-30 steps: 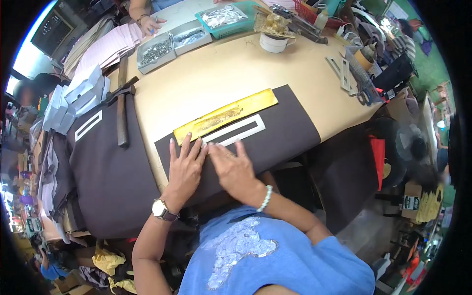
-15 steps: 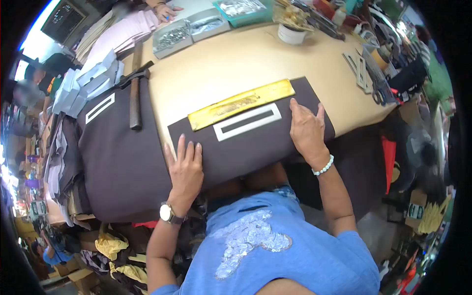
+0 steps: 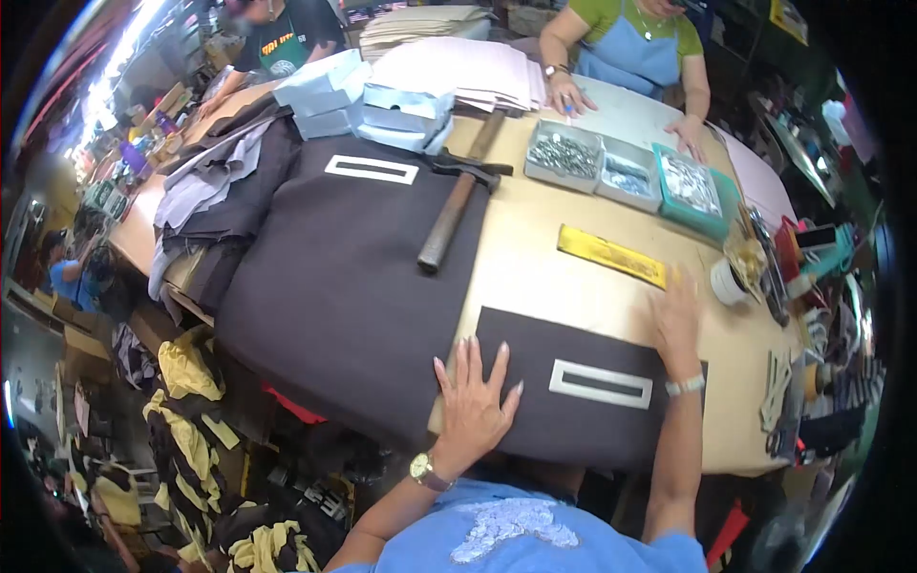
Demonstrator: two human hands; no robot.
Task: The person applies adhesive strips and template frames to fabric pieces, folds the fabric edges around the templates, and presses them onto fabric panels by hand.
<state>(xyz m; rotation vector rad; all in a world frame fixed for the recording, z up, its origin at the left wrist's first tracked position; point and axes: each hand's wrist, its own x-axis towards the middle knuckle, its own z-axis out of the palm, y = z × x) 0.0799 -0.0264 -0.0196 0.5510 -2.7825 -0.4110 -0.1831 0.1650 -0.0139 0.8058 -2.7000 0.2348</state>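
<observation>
My left hand lies flat with fingers spread on the left end of a dark fabric panel. On that panel sits a white rectangular frame with a narrow slot. My right hand, smeared by motion, reaches past the panel's far edge to the right end of a yellow bar; whether its fingers grip the bar is unclear. To the left, a larger dark fabric piece bears another white slotted frame and a hammer with a wooden handle.
Trays of small metal parts and a teal tray stand at the back. Light blue boxes are stacked behind the larger fabric. A white tub and tools line the right side. Two people are across the table.
The yellow bar has moved off the fabric panel onto the tan table beyond it. My right hand has moved forward with it. The view has turned left.
</observation>
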